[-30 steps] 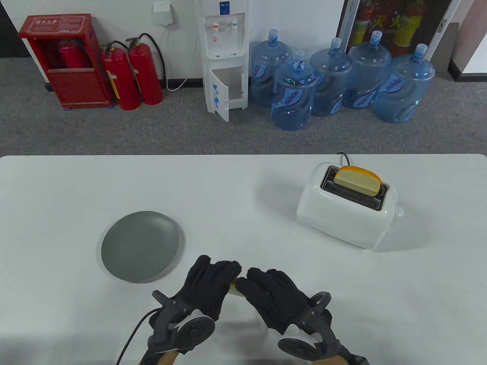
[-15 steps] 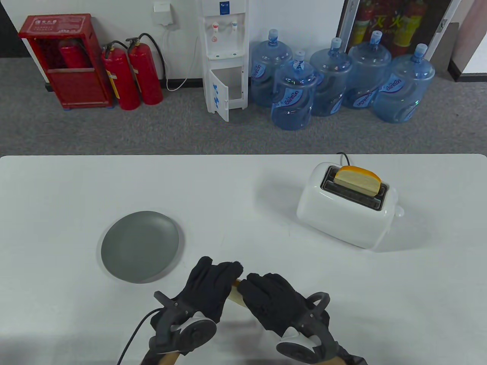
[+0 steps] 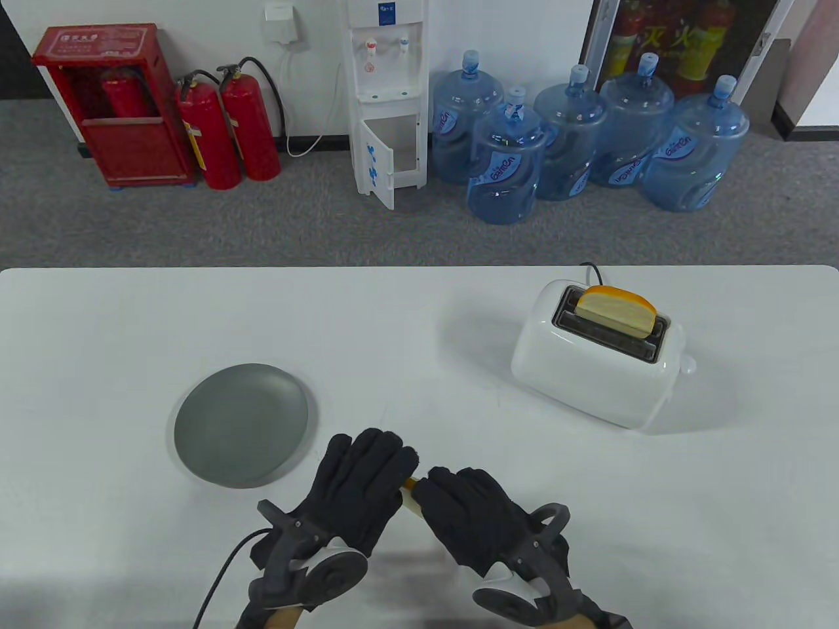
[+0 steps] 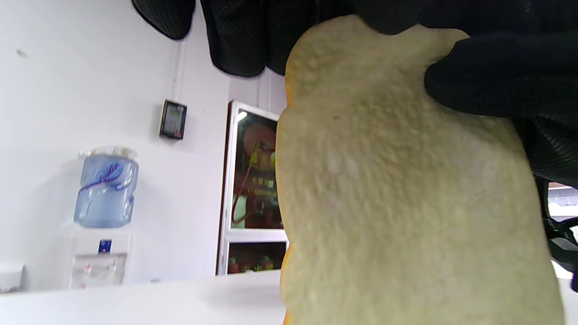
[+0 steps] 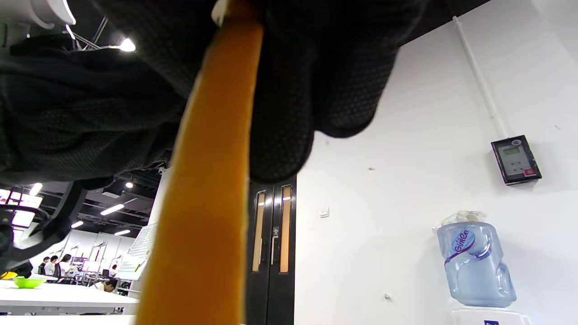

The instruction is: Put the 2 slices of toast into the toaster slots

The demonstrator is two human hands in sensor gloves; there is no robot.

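Note:
One slice of toast (image 3: 617,310) stands in the far slot of the white toaster (image 3: 590,373) at the right of the table; the near slot shows dark. The second slice (image 3: 411,496) is upright between my two hands near the front edge. My right hand (image 3: 459,501) pinches it, with the orange crust (image 5: 212,180) running between the gloved fingers (image 5: 289,113). My left hand (image 3: 367,468) lies against the slice's left side with its fingers stretched out. The pale crumb face (image 4: 397,203) fills the left wrist view, with my left fingers (image 4: 235,40) above it.
A grey plate (image 3: 241,424) lies left of my hands with nothing on it. The toaster's black cord (image 3: 593,268) runs off the table's far edge. Water jugs, a dispenser and fire extinguishers stand on the floor beyond the table.
The left hand's fingers have straightened and reached further forward over the slice. The right hand has kept its hold and barely shifted. Toaster and plate have not moved.

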